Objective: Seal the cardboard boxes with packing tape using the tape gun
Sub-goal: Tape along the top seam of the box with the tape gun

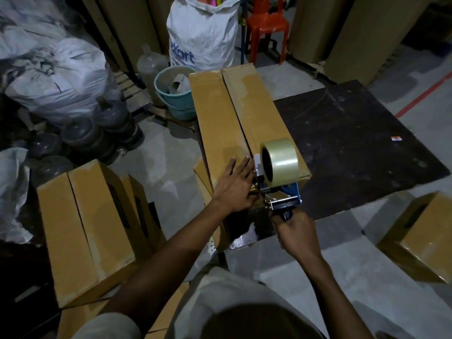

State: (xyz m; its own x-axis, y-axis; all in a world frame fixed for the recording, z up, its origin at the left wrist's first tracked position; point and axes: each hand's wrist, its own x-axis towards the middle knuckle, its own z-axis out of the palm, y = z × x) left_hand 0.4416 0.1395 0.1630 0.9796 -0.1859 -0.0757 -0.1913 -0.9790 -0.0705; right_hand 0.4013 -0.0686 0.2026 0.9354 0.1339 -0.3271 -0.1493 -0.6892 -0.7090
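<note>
A long cardboard box (234, 111) lies in front of me, its two top flaps meeting along a middle seam. A blue tape gun (281, 192) with a clear tape roll (281, 161) rests on the box's near end, over the seam. My right hand (296, 233) grips the gun's handle just off the near edge. My left hand (234, 187) lies flat on the left flap beside the gun, fingers spread, touching the gun's front.
Another box (83, 231) stands at the left with more boxes behind it, and one box (425, 238) sits at the right. A dark board (354, 143) lies right of the long box. A teal bucket (176, 91), sacks and bottles crowd the far left.
</note>
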